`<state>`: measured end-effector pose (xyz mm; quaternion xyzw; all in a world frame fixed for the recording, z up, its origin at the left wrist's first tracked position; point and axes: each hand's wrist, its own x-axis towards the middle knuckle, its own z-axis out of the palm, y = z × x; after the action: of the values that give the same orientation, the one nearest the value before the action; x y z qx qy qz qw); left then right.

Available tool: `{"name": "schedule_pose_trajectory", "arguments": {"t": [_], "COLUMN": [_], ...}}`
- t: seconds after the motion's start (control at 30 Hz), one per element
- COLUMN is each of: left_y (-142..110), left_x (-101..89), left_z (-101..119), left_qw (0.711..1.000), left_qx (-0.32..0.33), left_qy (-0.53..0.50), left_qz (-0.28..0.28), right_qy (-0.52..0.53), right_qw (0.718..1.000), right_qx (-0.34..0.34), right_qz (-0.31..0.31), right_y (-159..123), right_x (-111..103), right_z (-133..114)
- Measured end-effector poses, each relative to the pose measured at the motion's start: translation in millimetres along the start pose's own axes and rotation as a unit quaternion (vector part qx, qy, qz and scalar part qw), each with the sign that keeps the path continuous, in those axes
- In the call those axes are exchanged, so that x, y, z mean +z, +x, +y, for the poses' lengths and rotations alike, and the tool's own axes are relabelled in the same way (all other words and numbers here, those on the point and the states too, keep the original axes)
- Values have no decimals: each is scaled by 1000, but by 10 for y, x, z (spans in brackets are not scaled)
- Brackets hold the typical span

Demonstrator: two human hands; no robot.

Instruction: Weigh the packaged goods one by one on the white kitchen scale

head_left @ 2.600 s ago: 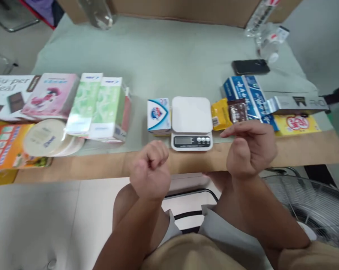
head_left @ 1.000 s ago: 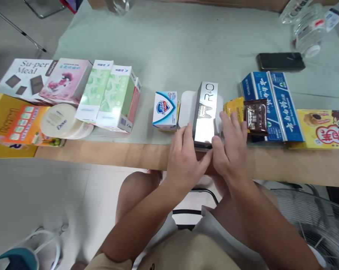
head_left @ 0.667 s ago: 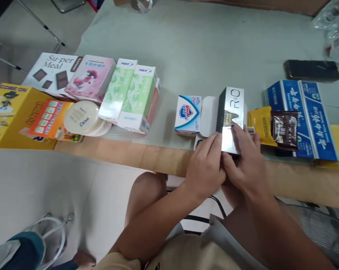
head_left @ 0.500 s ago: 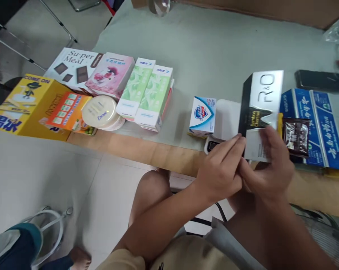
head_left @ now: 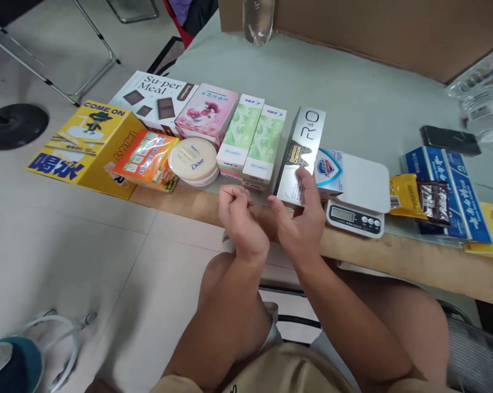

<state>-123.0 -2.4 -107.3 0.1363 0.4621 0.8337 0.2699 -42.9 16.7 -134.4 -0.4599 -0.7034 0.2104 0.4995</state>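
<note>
My right hand grips the near end of a long silver and black box, thumb at its left edge and fingers on top. The box lies on the table between two green boxes and a blue and white soap box. My left hand is curled into a fist just left of the right hand, over the table's wooden front edge, with nothing visible in it. A white digital scale stands to the right of the soap box with a bare platform.
Left of the green boxes are a pink box, a chocolate box, a round Dove tin, an orange pack and a yellow carton. Right of the scale lie snack packets, blue toothpaste boxes and a phone.
The silver and black box lay on the scale under both hands. My right hand lifted it and carried it left, past the soap box. My left hand let go and closed.
</note>
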Motion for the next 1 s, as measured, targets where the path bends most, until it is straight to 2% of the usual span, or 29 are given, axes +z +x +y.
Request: {"name": "schedule_pose_trajectory", "arguments": {"t": [0.1, 0.23, 0.37, 0.47, 0.57, 0.73, 1.0], "left_y": [67, 118, 187, 224, 238, 247, 257], "left_x": [12, 76, 143, 191, 237, 290, 255], "left_z": [43, 45, 5, -27, -50, -66, -139], "left_qw": [998, 986, 952, 926, 915, 916, 932], "left_qx": [-64, -166, -285, -341, -359, -353, -327], "left_qy": [9, -23, -102, -134, -141, -129, -102], "left_qz": [6, 17, 54, 87, 119, 137, 116], "right_qy": [-17, -47, -74, -88, -100, -121, -131], "right_qw": [999, 996, 993, 985, 980, 975, 970], "right_qx": [45, 67, 74, 93, 96, 89, 129], "right_qz": [-23, -21, -61, -117, -143, -161, -162], "right_y": [-41, 10, 98, 118, 89, 57, 147], "right_x": [107, 120, 125, 106, 48, -30, 192], "right_z": [94, 236, 323, 324, 292, 252, 251]}}
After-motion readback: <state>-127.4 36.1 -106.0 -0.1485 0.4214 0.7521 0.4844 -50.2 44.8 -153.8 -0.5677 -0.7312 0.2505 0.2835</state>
